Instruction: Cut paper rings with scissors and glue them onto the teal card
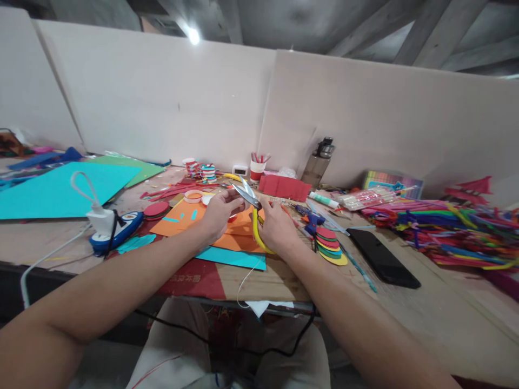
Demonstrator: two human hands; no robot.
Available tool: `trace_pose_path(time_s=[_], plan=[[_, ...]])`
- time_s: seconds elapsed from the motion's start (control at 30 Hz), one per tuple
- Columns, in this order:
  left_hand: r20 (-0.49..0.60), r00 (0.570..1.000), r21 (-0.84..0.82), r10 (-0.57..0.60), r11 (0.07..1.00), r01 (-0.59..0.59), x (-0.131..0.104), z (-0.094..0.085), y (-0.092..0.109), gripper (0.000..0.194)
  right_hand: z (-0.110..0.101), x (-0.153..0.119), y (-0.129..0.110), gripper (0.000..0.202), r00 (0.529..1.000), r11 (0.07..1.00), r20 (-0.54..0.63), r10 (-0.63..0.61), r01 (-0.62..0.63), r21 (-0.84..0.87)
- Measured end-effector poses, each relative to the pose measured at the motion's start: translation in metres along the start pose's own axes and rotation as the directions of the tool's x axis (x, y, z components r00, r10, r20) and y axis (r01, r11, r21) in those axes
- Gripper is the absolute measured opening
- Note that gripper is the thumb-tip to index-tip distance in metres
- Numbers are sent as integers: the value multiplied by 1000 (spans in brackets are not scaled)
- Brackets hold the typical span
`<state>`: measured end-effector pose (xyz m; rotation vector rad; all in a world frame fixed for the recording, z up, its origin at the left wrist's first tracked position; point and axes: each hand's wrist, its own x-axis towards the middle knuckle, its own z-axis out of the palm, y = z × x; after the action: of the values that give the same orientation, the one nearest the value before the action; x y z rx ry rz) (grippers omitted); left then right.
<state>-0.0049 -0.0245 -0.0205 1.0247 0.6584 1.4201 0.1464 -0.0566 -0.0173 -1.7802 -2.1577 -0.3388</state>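
Gripping yellow-handled scissors (255, 203), right hand (276, 225) spreads 2 silver blades (245, 193).

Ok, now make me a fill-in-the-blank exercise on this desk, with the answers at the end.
The right hand grips a pair of ____ by its yellow handles.
The black phone lies to the ____ of the fanned coloured discs.
The cup near the back wall is white and ____.

Missing words, in order: scissors; right; red.
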Motion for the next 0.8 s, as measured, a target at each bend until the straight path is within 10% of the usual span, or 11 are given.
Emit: trace_pose_path(time_s=[0.8], plan=[[5,999,35,45,998,-46,4,-3,0,20,-2,-1,-2,39,998,998,64,26,-23,-53]])
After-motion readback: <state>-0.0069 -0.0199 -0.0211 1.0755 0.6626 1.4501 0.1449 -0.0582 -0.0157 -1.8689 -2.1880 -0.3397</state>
